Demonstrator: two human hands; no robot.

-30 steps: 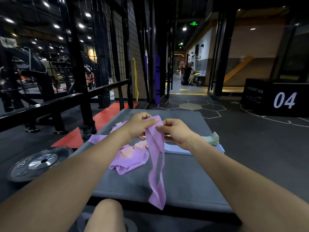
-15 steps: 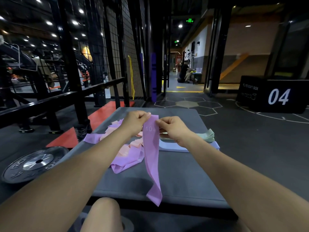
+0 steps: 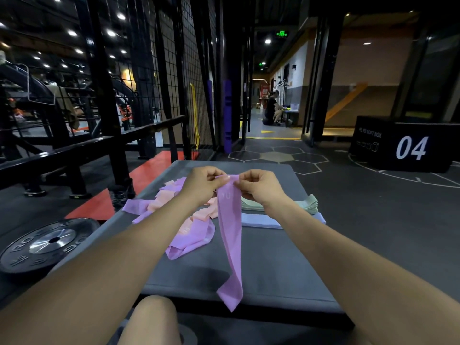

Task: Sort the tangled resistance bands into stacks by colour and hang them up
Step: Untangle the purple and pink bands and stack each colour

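Flat lilac stretch-rubber resistance band [image 3: 230, 227] held up over grey mat [image 3: 273, 265].
Top edge pinched by left hand [image 3: 202, 183] & right hand [image 3: 258, 186]; tail hangs twisted.

we hold one purple band [image 3: 230, 232] up by its top edge, left hand [image 3: 202, 184] and right hand [image 3: 258, 186] pinching it side by side; it hangs down over the grey mat [image 3: 273, 265]. on the mat behind: a tangled heap of purple and pink bands [image 3: 179, 220], a green stack [image 3: 308, 204] lying on a pale blue stack [image 3: 261, 221]. on the floor left, a weight plate [image 3: 46, 242]; far right, a black box marked 04 [image 3: 403, 146].
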